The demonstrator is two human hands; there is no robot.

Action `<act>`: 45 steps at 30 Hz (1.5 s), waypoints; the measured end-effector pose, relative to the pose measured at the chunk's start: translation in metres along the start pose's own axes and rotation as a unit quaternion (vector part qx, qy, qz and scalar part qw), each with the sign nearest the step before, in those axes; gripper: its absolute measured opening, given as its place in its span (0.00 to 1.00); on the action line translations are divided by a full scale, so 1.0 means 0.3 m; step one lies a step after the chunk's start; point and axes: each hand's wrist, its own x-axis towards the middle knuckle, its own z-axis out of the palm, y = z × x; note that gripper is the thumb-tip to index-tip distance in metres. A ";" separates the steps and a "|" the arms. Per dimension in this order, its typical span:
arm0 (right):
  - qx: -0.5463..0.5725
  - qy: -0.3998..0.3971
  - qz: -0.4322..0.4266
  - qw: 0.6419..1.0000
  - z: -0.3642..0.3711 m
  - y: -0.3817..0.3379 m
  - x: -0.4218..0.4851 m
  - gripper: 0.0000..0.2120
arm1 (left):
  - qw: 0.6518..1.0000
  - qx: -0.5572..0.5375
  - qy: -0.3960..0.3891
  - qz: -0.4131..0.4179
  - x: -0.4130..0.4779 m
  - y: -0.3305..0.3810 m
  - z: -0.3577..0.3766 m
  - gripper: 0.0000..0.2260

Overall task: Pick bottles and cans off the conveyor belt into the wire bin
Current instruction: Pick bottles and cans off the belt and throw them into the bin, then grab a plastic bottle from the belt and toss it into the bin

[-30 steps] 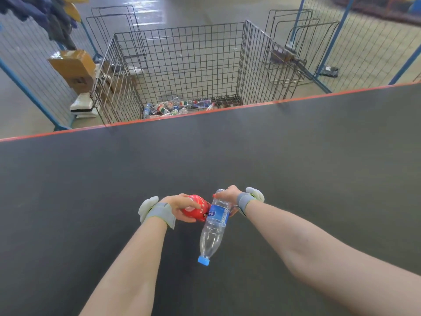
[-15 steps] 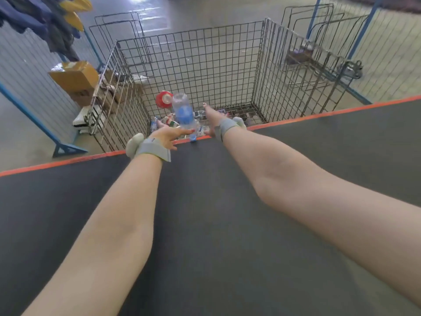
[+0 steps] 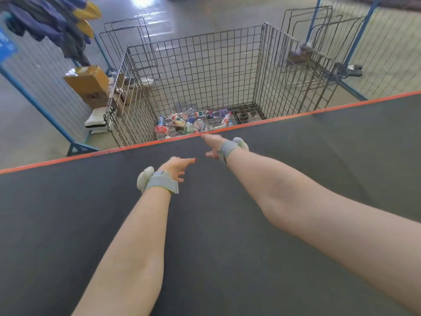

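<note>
Grey wire-mesh bin (image 3: 200,71) at twelve o'clock is holding jumbled plastic bottles and cans (image 3: 189,124). The left hand (image 3: 176,167) and right hand (image 3: 213,144) are hovering released, fingers loose, above the dark conveyor belt (image 3: 227,236). A brown cardboard box (image 3: 87,79) is sitting at ten o'clock.

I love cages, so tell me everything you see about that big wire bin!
The tall grey wire-mesh bin stands upright on the pale floor, right behind the orange edge of the dark conveyor belt. Its square-grid metal walls are see-through and the top is open. A thin heap of plastic bottles and cans lies on its bottom.
</note>
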 end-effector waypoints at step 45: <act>-0.443 -0.107 0.065 0.888 -0.331 0.891 -0.834 0.37 | 0.981 0.151 0.113 0.052 -0.757 -0.849 0.245 0.22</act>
